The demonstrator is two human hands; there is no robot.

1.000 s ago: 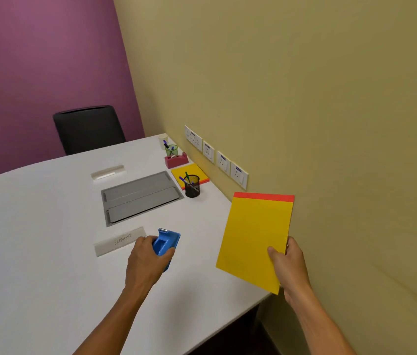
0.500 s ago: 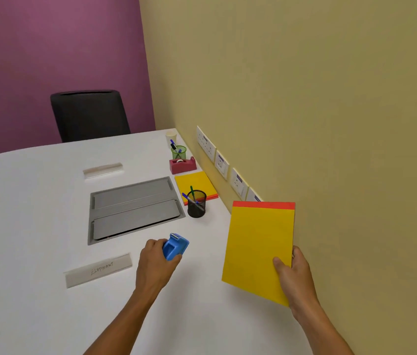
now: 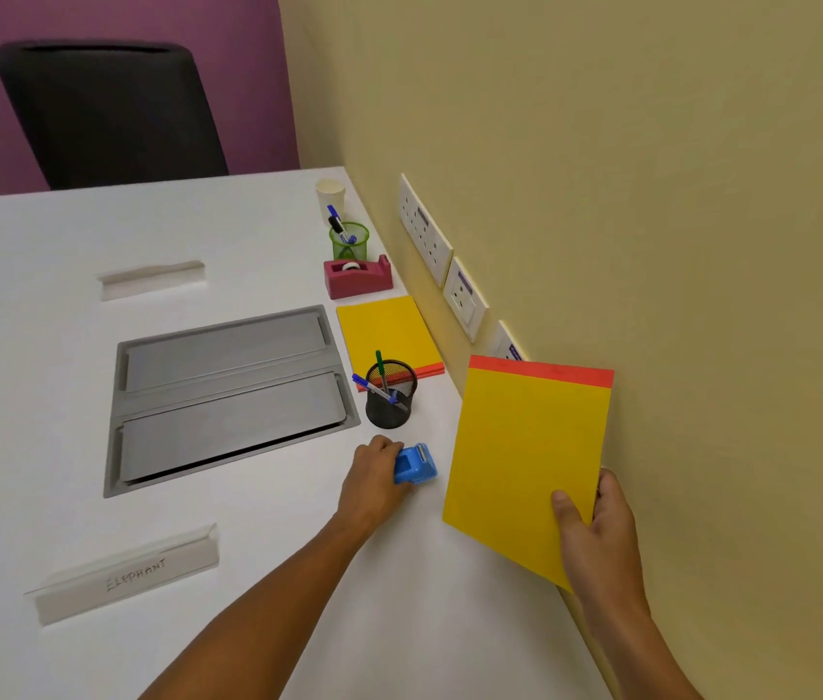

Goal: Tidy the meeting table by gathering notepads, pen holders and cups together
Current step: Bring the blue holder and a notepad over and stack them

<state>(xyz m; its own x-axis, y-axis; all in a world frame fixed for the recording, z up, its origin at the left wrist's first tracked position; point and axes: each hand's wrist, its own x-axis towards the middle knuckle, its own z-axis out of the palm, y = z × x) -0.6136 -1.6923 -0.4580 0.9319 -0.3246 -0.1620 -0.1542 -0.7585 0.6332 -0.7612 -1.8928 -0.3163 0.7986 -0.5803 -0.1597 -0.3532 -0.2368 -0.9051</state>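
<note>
My right hand (image 3: 594, 530) grips the lower corner of a yellow notepad with a red top strip (image 3: 525, 462), held above the table by the wall. My left hand (image 3: 374, 477) is closed on a small blue tape dispenser (image 3: 417, 464) resting on the white table (image 3: 268, 613). Just beyond it stands a black mesh pen holder (image 3: 392, 396) with pens, partly on a second yellow notepad (image 3: 384, 333) lying flat. Farther back are a pink tape dispenser (image 3: 359, 277), a green mesh pen holder (image 3: 349, 241) and a white paper cup (image 3: 330, 193).
A grey recessed cable panel (image 3: 227, 396) sits in the table's middle. Two white name plates lie on the table, one near (image 3: 126, 575) and one far (image 3: 151, 277). Wall sockets (image 3: 424, 229) line the yellow wall on the right. A black chair (image 3: 106, 113) stands at the far end.
Both hands and my view have moved forward along the table toward the pen holders. The left hand has slid the blue dispenser closer to the black holder. The notepad stays held.
</note>
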